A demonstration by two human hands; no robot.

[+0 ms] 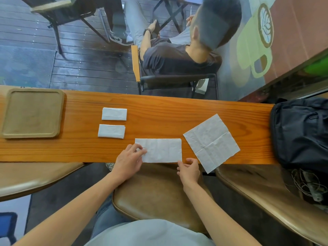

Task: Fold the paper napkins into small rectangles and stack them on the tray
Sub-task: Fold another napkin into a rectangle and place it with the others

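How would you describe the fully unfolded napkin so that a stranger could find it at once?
Start at the long wooden counter and go to its right end, by the black bag. Just left of the bag lies the open napkin, overhanging the near edge. It alone is a large square, turned cornerwise with cross creases; the other napkins are folded rectangles.

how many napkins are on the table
4: two small folded napkins beside the tray, one half-folded napkin under both hands, one open napkin right of it.
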